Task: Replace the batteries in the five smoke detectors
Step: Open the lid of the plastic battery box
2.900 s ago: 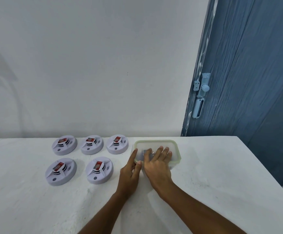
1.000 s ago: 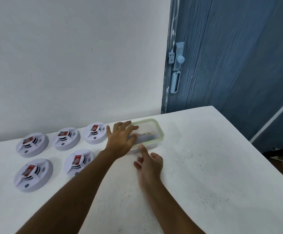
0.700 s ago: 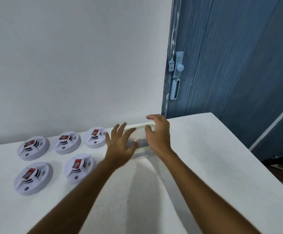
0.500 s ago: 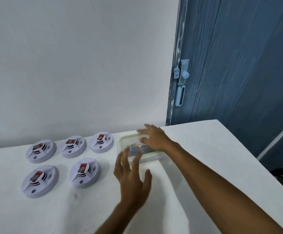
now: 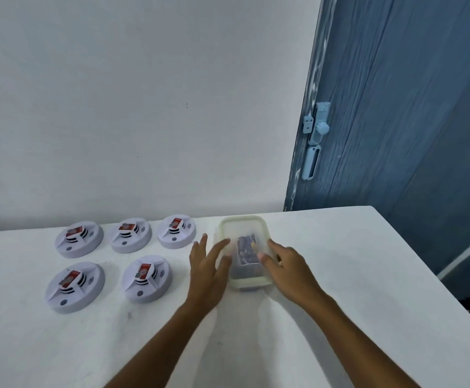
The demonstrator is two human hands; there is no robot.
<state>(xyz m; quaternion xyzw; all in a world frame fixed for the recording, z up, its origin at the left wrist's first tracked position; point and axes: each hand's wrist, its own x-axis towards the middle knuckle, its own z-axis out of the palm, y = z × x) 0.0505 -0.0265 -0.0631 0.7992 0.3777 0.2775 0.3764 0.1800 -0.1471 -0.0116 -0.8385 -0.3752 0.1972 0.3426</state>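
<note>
Soft even light, faint shadows, slight blur, wide-angle bending at edges

White table (image 5: pixel 340 275): 5 white round smoke detectors (image 5: pixel 145 278), 3 in the back row and 2 in front, each with a red battery on top. Just right of them, 1 clear lidded container (image 5: pixel 245 250) holding dark batteries. Left hand (image 5: pixel 207 271), fingers straight, against its left side; right hand (image 5: pixel 287 268) against its right side. Behind: white wall (image 5: pixel 144 107), blue door (image 5: pixel 396 121) with pale latch (image 5: pixel 316 127).
</note>
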